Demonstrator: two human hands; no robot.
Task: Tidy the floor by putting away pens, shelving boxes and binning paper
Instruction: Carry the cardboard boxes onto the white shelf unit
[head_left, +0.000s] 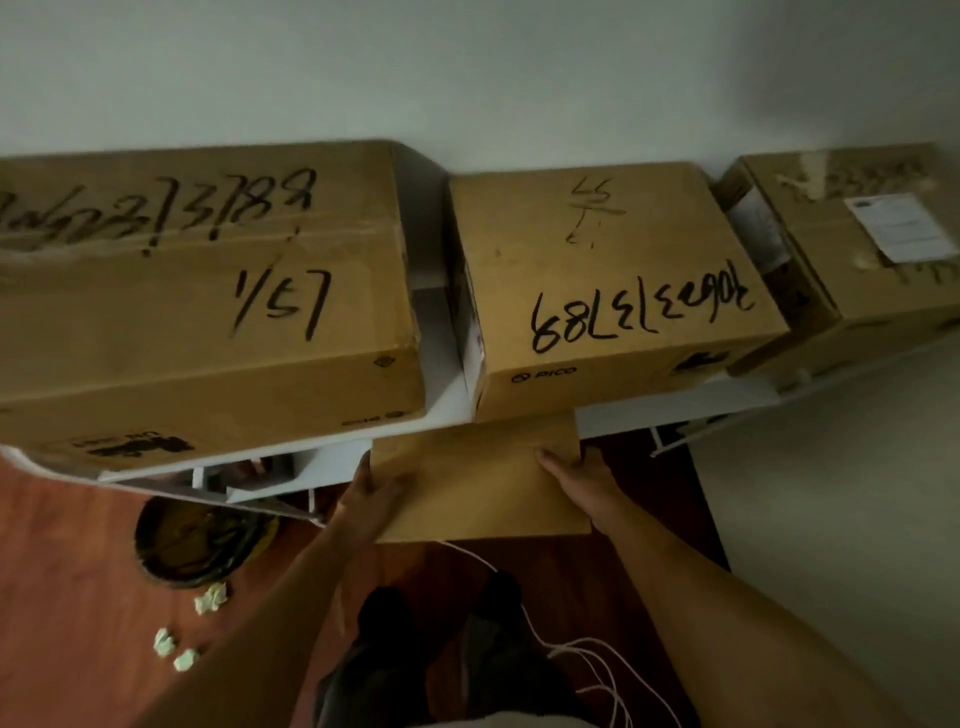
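1. The person is holding a plain cardboard box in front of the white shelf, just under its top board, with the box's far edge hidden below the middle box that sits on top
2. The left hand is pressing against the box's left side and the right hand is clasping its right side near the far corner; both are gripping the box, though the fingertips underneath are out of sight
3. To do this well, the box is best kept level and slid straight in under the top board, so that its upper edge is not catching on the board's front lip
4. The opening below is mostly hidden, so I cannot tell how much room is waiting there; a slow push is wiser than a shove
5. The long box to the left and the taped box to the right are resting on top and overhanging the front, so bumping the shelf could be shifting them
6. On the floor, three paper balls are lying near a dark bin, not yet binned, and a white cord is trailing by the feet, a trip risk when stepping back
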